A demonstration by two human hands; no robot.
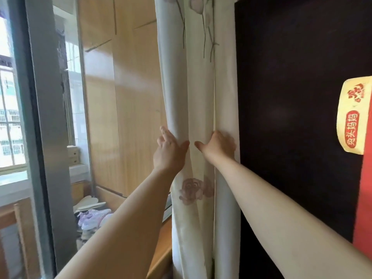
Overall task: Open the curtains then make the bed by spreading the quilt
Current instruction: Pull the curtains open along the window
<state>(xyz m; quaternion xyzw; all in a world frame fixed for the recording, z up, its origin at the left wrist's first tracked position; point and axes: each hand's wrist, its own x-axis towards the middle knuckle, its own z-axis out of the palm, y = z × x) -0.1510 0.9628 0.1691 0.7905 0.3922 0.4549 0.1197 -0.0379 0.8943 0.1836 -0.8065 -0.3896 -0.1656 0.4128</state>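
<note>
Both hands (193,148) flat against bunched curtain (199,109).

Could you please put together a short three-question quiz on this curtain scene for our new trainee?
1. True or false: both hands rest on the bunched cream floral-print curtain.
2. What stands immediately right of the curtain: (a) an open window, (b) a dark brown cabinet panel, (c) a mirror?
3. Which hand lies nearer the grey window frame?

Key:
1. True: the left hand and right hand press the folds with fingers spread, not clenched.
2. b
3. The left hand.
</note>
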